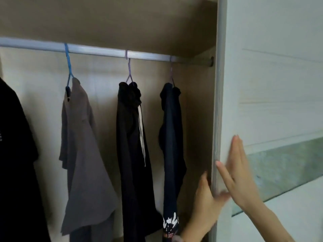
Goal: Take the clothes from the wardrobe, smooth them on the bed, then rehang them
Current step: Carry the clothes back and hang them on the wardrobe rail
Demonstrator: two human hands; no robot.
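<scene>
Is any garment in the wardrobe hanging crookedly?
Yes. The grey shirt sits askew on the blue hanger: one end of the hanger pokes out bare, and the cloth hangs to one side.

We make out white printed shapes and a line of reddish letters low on the dark navy hanging garment [172,154], too blurred to read.

Grey shirt [83,154], black drawstring trousers [129,154] and navy printed garment [172,137], side by side on the wardrobe rail [104,51].
</scene>
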